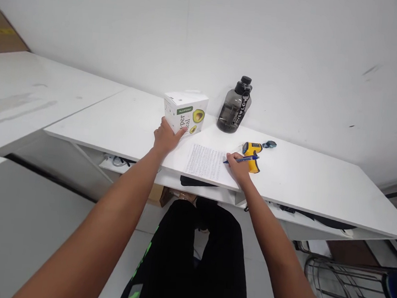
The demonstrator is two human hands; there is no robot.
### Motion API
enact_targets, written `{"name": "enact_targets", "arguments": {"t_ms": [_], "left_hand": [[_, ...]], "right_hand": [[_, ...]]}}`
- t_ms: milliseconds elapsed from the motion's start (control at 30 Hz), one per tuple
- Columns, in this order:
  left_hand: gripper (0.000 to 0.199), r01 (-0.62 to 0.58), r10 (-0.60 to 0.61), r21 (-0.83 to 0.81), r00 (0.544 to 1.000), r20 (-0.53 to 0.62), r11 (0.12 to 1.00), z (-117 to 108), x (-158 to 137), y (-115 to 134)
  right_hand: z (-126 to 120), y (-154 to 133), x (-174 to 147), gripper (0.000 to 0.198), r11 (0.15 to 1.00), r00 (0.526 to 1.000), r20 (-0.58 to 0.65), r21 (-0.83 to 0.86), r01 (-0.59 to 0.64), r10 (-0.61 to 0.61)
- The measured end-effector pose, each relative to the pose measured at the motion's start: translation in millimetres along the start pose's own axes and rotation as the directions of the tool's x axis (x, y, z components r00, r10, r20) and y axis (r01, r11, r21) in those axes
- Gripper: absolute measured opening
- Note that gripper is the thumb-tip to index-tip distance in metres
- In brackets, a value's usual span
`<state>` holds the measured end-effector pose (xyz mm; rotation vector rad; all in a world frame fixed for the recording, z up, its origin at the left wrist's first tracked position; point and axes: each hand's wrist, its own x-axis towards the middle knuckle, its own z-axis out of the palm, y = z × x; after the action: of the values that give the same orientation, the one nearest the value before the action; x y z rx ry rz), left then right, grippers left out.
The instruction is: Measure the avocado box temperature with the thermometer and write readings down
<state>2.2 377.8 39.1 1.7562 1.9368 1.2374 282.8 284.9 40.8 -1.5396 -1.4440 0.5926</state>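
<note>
My left hand point(169, 135) grips the lower left side of a white box point(188, 111) with a green label and avocado pictures; its thumb lies across the front. Between the fingers of my right hand point(237, 165) is a blue pen point(248, 159), its tip at the right part of a sheet of paper point(206, 161) covered in handwriting. The sheet lies flat at the desk's front edge. Just beyond the pen sits a yellow and black handheld device point(253, 149), partly hidden by the pen and hand.
A grey translucent bottle point(235, 106) with a black cap stands by the wall. A small dark shiny item point(269, 144) lies right of the yellow device. Under the white desk point(307, 177) runs a shelf with dark items. A metal rack point(346, 287) stands at lower right.
</note>
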Motion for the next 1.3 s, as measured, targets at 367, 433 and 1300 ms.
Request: {"name": "enact_targets", "arguments": {"t_ms": [367,433,1300], "left_hand": [[0.084,-0.001,0.001,0.033,1.000,-0.001,0.999,-0.1,0.2,0.1],[0.085,0.002,-0.001,0.053,1.000,-0.007,0.999,0.2,0.8,-0.4],[0.084,0.002,-0.001,0.075,1.000,-0.023,0.997,0.4,0.2,0.9]], "right_hand": [[1.2,-2.0,0.1,0.033,0.999,0.999,0.025,0.022,-0.043,0.043],[1.1,-1.5,-0.1,0.033,0.998,0.998,0.031,0.032,-0.046,0.045],[2.0,6.2,4.8,0.034,0.998,1.000,0.010,0.057,-0.020,0.019]]}}
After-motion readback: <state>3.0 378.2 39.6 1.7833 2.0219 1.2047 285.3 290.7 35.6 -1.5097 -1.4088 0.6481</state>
